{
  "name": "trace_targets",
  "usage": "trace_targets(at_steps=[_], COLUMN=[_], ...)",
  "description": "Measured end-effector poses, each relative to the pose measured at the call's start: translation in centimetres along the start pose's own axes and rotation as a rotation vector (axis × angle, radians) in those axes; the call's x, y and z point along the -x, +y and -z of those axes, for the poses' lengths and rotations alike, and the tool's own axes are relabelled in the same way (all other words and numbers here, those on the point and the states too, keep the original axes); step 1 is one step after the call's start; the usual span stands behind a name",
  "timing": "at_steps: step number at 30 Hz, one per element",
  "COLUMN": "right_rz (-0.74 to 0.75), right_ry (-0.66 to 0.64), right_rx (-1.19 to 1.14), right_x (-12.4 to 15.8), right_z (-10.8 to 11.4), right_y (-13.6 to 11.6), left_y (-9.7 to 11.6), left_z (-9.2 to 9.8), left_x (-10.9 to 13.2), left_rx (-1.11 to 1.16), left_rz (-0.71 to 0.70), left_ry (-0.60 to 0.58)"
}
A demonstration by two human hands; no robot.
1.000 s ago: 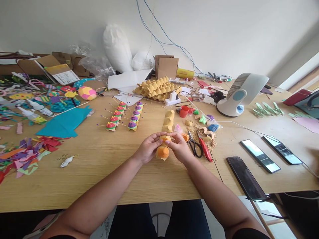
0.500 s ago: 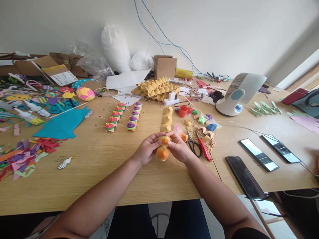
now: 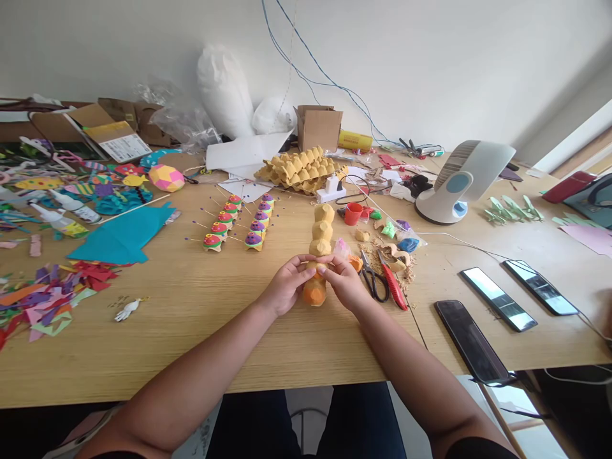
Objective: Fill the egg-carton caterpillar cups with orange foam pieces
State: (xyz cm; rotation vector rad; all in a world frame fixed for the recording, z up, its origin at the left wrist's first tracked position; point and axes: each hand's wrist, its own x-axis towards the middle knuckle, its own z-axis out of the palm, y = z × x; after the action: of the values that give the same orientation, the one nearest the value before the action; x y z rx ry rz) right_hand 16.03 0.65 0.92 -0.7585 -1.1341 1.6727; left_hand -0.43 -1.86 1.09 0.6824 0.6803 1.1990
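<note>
Left grip point(image 3: 285, 292), right grip point(image 3: 347, 287): carton strip point(image 3: 321, 239), mid-table point(image 3: 287, 357)

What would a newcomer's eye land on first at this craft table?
Probably the middle, where the left hand and right hand pinch the orange near end of a yellow egg-carton strip lying on the wooden table. After that, the bright paper scraps at the far left and the two painted carton caterpillars just left of centre.
</note>
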Motion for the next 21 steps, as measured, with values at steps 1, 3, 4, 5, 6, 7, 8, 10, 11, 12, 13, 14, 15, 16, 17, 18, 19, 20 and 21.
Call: trace_targets(at_steps=[1,3,4,5,6,7,8,10,11,12,13,14,15,16,17,18,19,20,21], right_rz=[0.006,0.012,0.010,0.005,-0.004,-0.012,-0.017,-0.020,-0.019,-0.018,-0.016,-0.014,-0.013,-0.014,-0.019,-0.023,-0.028,-0.031,-0.033], right_ry=[-0.006,-0.012,-0.011,-0.012,-0.016,-0.024,-0.033,-0.048,-0.050,-0.049,-0.048,-0.049,-0.054,-0.062,-0.073,-0.081,-0.087,-0.090,-0.090], right_rx=[0.014,0.025,0.018,0.003,-0.011,-0.023,-0.030,-0.027,-0.020,-0.014,-0.008,0.001,0.009,0.015,0.019,0.019,0.017,0.014,0.011], right_x=[-0.01,0.00,0.01,0.02,0.03,0.05,0.08,0.12,0.13,0.14,0.14,0.13,0.11,0.09,0.08,0.06,0.06,0.05,0.05], right_z=[0.00,0.02,0.03,0.04,0.04,0.03,0.00,-0.08,-0.11,-0.13,-0.14,-0.13,-0.11,-0.09,-0.07,-0.06,-0.05,-0.05,-0.05], right_y=[0.01,-0.01,-0.04,-0.07,-0.11,-0.15,-0.18,-0.23,-0.24,-0.26,-0.27,-0.29,-0.30,-0.31,-0.32,-0.31,-0.31,-0.29,-0.27], left_y=[-0.02,0.01,0.04,0.08,0.13,0.17,0.21,0.24,0.24,0.23,0.20,0.18,0.14,0.11,0.07,0.04,0.01,-0.01,-0.02], left_z=[-0.03,-0.03,0.01,0.07,0.14,0.20,0.26,0.34,0.36,0.37,0.37,0.37,0.35,0.34,0.32,0.31,0.30,0.31,0.32], left_x=[-0.04,-0.10,-0.13,-0.15,-0.17,-0.19,-0.21,-0.23,-0.24,-0.25,-0.25,-0.25,-0.25,-0.24,-0.23,-0.21,-0.21,-0.20,-0.21], left_rx=[0.005,0.016,0.020,0.024,0.028,0.031,0.035,0.049,0.057,0.063,0.066,0.064,0.059,0.054,0.051,0.052,0.058,0.064,0.069], left_rz=[-0.001,0.007,0.016,0.025,0.033,0.039,0.041,0.040,0.042,0.047,0.053,0.060,0.064,0.067,0.067,0.065,0.061,0.059,0.056], left_ry=[0.017,0.044,0.051,0.057,0.062,0.068,0.075,0.088,0.090,0.086,0.080,0.076,0.074,0.075,0.079,0.087,0.094,0.098,0.102])
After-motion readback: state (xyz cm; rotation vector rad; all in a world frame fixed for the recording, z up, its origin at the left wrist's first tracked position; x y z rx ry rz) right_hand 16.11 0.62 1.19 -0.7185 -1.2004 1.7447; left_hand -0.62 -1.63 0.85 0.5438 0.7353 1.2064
